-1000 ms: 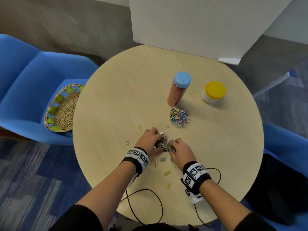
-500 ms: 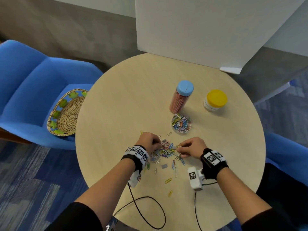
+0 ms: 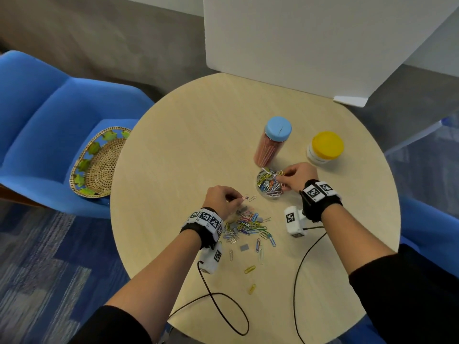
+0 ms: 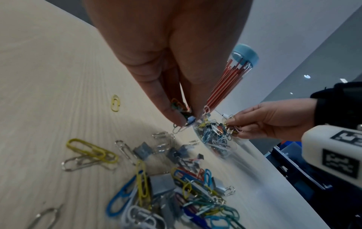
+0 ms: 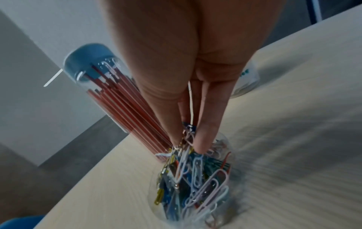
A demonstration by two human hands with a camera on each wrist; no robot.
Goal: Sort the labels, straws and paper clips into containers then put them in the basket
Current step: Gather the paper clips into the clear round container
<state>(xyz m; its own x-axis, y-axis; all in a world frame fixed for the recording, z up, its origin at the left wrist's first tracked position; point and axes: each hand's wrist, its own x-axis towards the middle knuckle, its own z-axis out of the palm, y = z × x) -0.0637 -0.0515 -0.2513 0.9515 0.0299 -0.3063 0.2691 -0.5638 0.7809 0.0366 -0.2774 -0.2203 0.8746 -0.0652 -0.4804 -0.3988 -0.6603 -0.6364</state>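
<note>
A heap of coloured paper clips (image 3: 244, 225) (image 4: 176, 186) lies on the round table (image 3: 188, 125), mixed with small grey labels (image 3: 244, 247). My left hand (image 3: 236, 197) (image 4: 186, 120) pinches a small bunch of clips just above the heap. My right hand (image 3: 282, 178) (image 5: 188, 139) pinches several clips over the clear clip container (image 3: 270, 183) (image 5: 195, 186), which is nearly full. Behind it stands the blue-lidded jar of red straws (image 3: 269, 142) (image 5: 121, 99). A yellow-lidded jar (image 3: 324, 147) stands to its right.
A woven basket (image 3: 99, 162) rests on the blue chair (image 3: 44, 125) left of the table. A white board (image 3: 298, 40) stands at the table's far edge. Loose clips (image 3: 249, 269) lie nearer me, and two black wrist cables (image 3: 223, 301) trail across the front.
My right hand has carried clips from the heap up and right to the clip container. The left hand stayed at the heap and lifted a few clips.
</note>
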